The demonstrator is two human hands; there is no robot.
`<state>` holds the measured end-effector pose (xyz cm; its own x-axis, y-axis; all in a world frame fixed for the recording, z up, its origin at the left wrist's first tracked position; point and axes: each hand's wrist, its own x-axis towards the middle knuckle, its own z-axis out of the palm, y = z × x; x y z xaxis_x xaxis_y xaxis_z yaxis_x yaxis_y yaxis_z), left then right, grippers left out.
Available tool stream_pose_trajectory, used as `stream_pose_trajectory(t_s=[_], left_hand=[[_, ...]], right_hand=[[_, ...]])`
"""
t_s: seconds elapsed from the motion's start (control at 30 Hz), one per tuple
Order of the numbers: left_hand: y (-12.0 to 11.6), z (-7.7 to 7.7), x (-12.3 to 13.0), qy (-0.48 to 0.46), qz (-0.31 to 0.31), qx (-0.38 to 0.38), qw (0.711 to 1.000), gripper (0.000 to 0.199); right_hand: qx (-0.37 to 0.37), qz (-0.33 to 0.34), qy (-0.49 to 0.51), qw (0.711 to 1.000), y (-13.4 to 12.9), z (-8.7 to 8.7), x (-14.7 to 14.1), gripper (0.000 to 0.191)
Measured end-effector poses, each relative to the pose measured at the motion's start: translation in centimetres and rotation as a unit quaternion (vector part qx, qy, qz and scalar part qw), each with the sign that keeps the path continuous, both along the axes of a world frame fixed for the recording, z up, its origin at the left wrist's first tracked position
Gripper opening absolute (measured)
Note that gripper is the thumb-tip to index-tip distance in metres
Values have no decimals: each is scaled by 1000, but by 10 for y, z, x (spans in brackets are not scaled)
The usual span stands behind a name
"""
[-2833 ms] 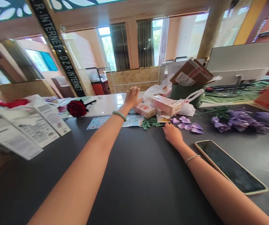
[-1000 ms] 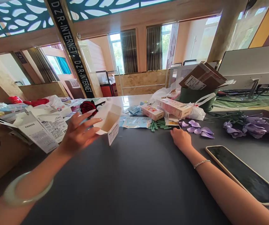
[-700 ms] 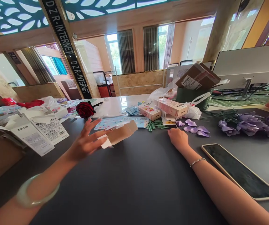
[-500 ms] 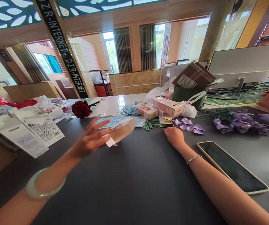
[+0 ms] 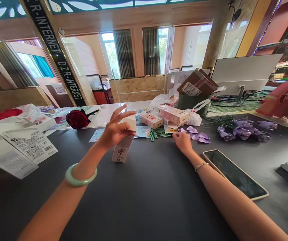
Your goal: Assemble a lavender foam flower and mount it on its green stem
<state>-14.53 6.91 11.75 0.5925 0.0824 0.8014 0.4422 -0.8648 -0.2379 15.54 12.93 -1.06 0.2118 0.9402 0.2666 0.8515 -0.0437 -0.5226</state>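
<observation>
My left hand (image 5: 114,131) grips a small, narrow cardboard box (image 5: 122,150) between thumb and fingers. The box stands upright or slightly tilted, its lower face printed with a dark plant drawing; my fingers cover part of its upper end. My right hand (image 5: 183,142) is curled closed by the loose purple petals (image 5: 195,136), and whatever its fingers hold is hidden. Short green sticks (image 5: 154,134) lie in a small pile between the two hands. Behind them rest two pink printed boxes, one (image 5: 151,119) lower and the other (image 5: 173,114) raised beside it.
A phone (image 5: 235,174) lies right of my right forearm, with purple flowers (image 5: 243,130) beyond it. A dark red rose (image 5: 77,119) lies at the back left, near opened white cartons (image 5: 29,144). At the back stand a green bin (image 5: 194,103) and a monitor (image 5: 245,73).
My left hand has turned the small box from slanting to near upright, closing its fingers around it. The whole view has shifted slightly to the right. My right hand stays closed near the petals.
</observation>
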Motion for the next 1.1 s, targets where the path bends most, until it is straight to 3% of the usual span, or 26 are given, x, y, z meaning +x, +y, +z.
stream_pose_trajectory(t_s=[0.13,0.23,0.43,0.53,0.63,0.77,0.9,1.1], left_hand=[[2,-10,4,-39,-46,-30,998,15],[3,-17,7,-61,-56,-33,996,15],[5,-31,14,-120,-88,-12,989,7],[3,-33,16,-146,-77,6,986,7],[2,-33,16,-169,-71,28,983,7],[3,-32,15,-170,-71,31,982,6],[4,-33,14,-170,-65,31,983,5],[5,-34,14,-178,-55,29,982,11]], right_hand=[[64,-13,106,992,9,12,-8,29],[119,22,192,974,20,36,-35,38],[210,204,337,895,24,107,-125,52],[224,300,377,847,13,127,-157,53],[215,357,403,815,5,131,-170,57],[186,396,416,797,4,130,-172,61],[156,416,422,790,4,132,-173,61],[165,395,418,801,4,135,-172,56]])
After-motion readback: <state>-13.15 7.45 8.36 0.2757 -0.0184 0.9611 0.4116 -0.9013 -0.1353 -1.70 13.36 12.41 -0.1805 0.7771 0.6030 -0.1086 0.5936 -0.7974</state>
